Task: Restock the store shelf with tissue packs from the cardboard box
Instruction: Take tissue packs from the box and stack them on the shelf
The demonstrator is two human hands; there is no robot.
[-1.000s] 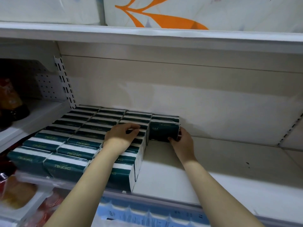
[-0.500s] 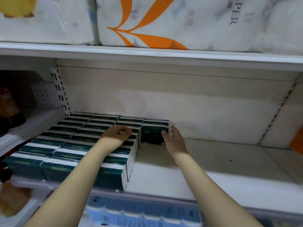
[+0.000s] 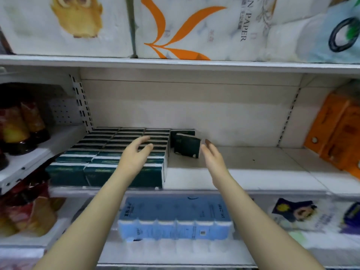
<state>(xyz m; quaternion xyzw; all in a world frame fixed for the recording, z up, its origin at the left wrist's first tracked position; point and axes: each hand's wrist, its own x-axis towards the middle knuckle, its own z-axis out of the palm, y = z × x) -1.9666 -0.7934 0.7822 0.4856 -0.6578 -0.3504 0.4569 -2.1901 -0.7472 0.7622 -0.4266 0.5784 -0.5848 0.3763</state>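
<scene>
both hands are spread wide and hold nothing. the left hand (image 3: 136,154) hovers over 3 columns of dark green tissue packs (image 3: 101,158) on the left of the shelf (image 3: 249,168). the right hand (image 3: 212,154) is just beside a tilted pack (image 3: 187,146) near the back wall, not touching it.

One left hand (image 3: 134,158), one right hand (image 3: 213,158), three columns of tissue packs (image 3: 105,152), two stray packs (image 3: 188,146)

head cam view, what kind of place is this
Probably a shop aisle: slotted metal shelving, tidy rows of identical green tissue packs, and bulk toilet paper packs stacked one level up.
</scene>
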